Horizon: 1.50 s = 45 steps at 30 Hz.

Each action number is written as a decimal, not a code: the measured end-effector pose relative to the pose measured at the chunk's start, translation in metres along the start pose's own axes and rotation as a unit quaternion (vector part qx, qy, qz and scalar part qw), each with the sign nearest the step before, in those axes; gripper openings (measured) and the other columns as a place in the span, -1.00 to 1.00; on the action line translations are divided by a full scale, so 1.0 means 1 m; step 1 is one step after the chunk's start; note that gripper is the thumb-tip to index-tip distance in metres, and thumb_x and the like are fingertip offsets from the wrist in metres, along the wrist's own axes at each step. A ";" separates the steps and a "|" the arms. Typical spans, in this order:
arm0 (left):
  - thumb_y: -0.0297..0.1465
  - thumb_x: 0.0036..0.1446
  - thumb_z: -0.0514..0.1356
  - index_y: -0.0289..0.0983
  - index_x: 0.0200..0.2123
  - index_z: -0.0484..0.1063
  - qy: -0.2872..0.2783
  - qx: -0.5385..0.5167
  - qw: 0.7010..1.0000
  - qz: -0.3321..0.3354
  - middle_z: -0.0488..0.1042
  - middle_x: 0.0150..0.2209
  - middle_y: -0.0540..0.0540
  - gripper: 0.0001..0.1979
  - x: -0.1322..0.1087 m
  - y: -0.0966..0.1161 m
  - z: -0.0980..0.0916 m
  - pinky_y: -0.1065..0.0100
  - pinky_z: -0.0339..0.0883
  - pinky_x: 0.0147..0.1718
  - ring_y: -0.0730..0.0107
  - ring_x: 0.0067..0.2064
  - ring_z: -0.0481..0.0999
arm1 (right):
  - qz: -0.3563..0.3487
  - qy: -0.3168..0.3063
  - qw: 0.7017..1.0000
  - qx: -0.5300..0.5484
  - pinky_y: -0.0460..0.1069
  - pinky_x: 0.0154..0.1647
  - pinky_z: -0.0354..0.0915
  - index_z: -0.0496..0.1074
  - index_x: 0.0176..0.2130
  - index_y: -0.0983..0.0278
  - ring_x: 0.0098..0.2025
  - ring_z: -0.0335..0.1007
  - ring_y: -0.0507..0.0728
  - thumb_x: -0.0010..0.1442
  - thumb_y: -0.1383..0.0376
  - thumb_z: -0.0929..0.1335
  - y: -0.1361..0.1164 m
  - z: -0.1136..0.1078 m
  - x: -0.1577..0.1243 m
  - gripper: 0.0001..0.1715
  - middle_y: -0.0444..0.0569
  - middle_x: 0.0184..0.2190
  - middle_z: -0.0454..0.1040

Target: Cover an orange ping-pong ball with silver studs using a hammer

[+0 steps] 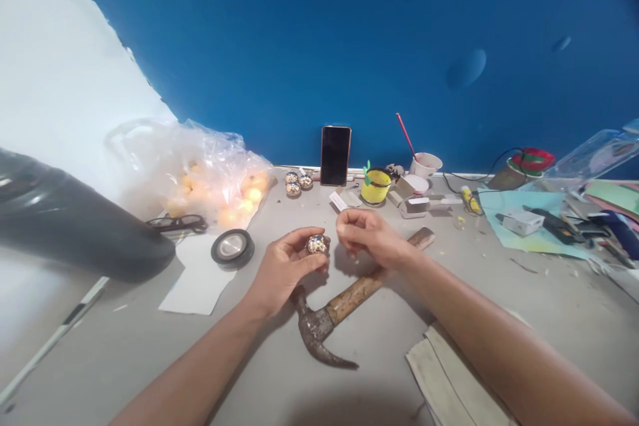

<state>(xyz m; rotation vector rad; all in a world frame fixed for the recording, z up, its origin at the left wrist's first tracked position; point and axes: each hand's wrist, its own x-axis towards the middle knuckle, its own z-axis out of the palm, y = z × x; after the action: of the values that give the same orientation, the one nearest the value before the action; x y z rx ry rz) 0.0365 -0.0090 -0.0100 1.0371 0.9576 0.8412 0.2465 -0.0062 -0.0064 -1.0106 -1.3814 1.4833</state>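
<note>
Between the thumb and fingers of my left hand [287, 269] is a small ball covered in shiny mosaic bits [318, 244]. Just to its right, apart from the ball, my right hand [372, 236] is closed in a pinch; whatever its fingertips hold, if anything, is too small to make out. Beneath both hands lies a claw hammer [354, 293], its metal head below my left hand and its wooden handle running under my right wrist. Several similar shiny balls [293, 188] are grouped at the back of the table.
A phone [335, 156] leans upright against the blue wall. Nearby stand a yellow cup [375, 188] and a white cup [426, 165] with a red stick. On the left are a tape roll [232, 249], eyeglasses [186, 221] and a plastic bag [204, 173]. Folded cloth [449, 379] lies at front right.
</note>
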 end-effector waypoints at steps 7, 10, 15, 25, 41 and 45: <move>-0.37 -0.06 0.41 -0.31 -0.20 0.55 0.057 -0.065 0.996 0.032 0.60 -0.24 -0.12 -0.69 0.009 0.004 -0.010 0.41 0.33 -0.46 0.50 -0.46 0.47 | 0.034 -0.215 0.867 -0.447 -0.05 -0.43 0.08 0.51 -0.24 0.22 -0.29 0.38 0.14 -0.16 0.10 0.62 -0.022 0.024 -0.019 -0.50 -0.10 -0.31 0.52; -0.40 -0.03 0.34 -0.33 -0.19 0.54 0.057 -0.092 0.993 0.038 0.59 -0.25 -0.15 -0.72 0.012 0.005 -0.015 0.42 0.26 -0.49 0.50 -0.46 0.44 | 0.000 -0.245 0.779 -0.577 -0.02 -0.45 -0.08 0.50 -0.32 0.24 -0.25 0.38 0.19 -0.12 0.12 0.61 -0.014 0.047 -0.025 -0.58 -0.03 -0.32 0.50; -0.44 -0.10 0.30 -0.31 -0.12 0.51 0.029 -0.144 0.987 0.056 0.54 -0.23 -0.12 -0.62 0.016 0.004 -0.021 0.39 0.29 -0.43 0.45 -0.40 0.47 | -0.015 -0.232 0.796 -0.559 -0.02 -0.44 -0.03 0.49 -0.39 0.24 -0.31 0.37 0.15 0.00 0.19 0.53 -0.020 0.036 -0.024 -0.78 -0.03 -0.36 0.53; -0.48 -0.10 0.36 -0.30 -0.05 0.54 0.047 0.023 0.995 0.081 0.43 -0.42 0.04 -0.55 0.018 -0.004 -0.019 0.41 0.21 -0.43 0.51 -0.45 0.34 | -0.125 0.086 0.853 -0.499 0.06 -0.16 0.31 0.52 0.10 0.16 -0.16 0.49 0.25 0.36 0.21 0.26 -0.056 0.017 -0.025 -0.60 0.04 -0.09 0.61; -0.51 -0.15 0.38 -0.31 -0.13 0.64 0.040 0.056 0.997 0.043 0.42 -0.50 0.05 -0.59 0.013 -0.003 -0.013 0.39 0.22 -0.43 0.52 -0.49 0.29 | -0.043 0.127 0.792 -0.595 0.10 -0.28 0.27 0.58 -0.01 0.22 -0.24 0.52 0.32 0.34 0.13 0.31 -0.050 0.031 -0.025 -0.63 0.16 -0.17 0.59; -0.48 -0.17 0.40 -0.33 -0.15 0.63 0.044 0.041 0.997 0.054 0.42 -0.49 0.04 -0.61 0.011 0.004 -0.010 0.39 0.22 -0.44 0.51 -0.48 0.30 | -0.085 0.135 0.793 -0.588 0.12 -0.23 0.29 0.54 0.09 0.19 -0.15 0.52 0.35 0.37 0.15 0.25 -0.047 0.033 -0.026 -0.57 0.15 -0.06 0.59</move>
<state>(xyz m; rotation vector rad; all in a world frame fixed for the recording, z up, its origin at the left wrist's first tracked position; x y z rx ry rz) 0.0308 0.0056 -0.0109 1.1385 1.0233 0.9502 0.2259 -0.0397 0.0426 -1.6632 -2.1084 0.1525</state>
